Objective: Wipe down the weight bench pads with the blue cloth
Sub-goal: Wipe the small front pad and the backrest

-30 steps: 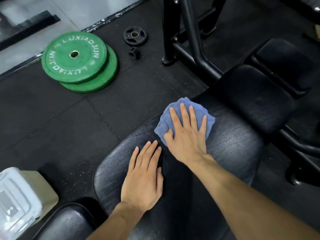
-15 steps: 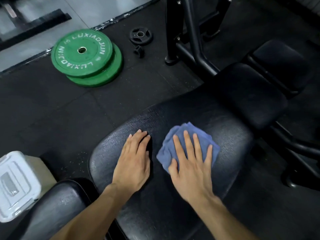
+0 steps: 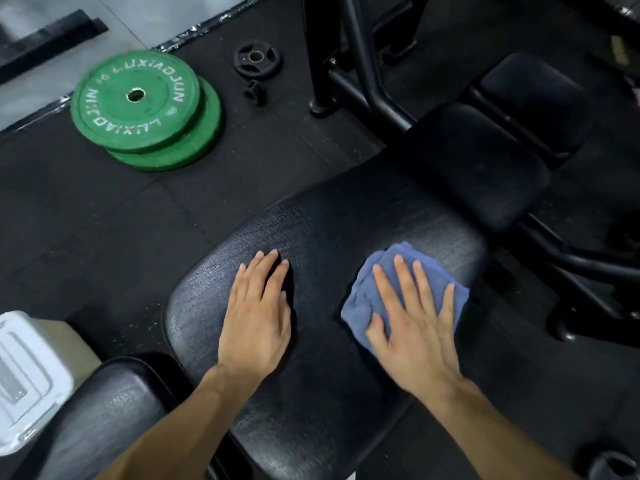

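On the big pad: both hands are down flat, palms to the vinyl, and that is the whole picture right now.
Right hand (image 3: 415, 327): spread wide, fingers fanned and straight, pressing the blue cloth (image 3: 363, 299) flat rather than clutching it.
Blue cloth: bunched terry, soft folds poking out past the fingertips and the thumb, sitting toward the right edge of the pad.
Left hand (image 3: 258, 317): open too, fingers together, palm resting bare on the pad, well apart from the cloth.
Wide pad (image 3: 311, 237): black, rounded corners, fine cracked grain catching a dull sheen.
Next pads: a smoother, squarer black pad (image 3: 474, 168) just beyond, a smaller one (image 3: 533, 95) past that, and another rounded pad (image 3: 104, 410) at lower left.
Frame (image 3: 363, 81): black steel tubes rising behind the bench.
Floor: dark rubber tiles, two stacked green plates (image 3: 138, 102) with white lettering, a small black plate (image 3: 257, 60) nearby.
Lower left: a white plastic container (image 3: 24, 375), partly cut off.
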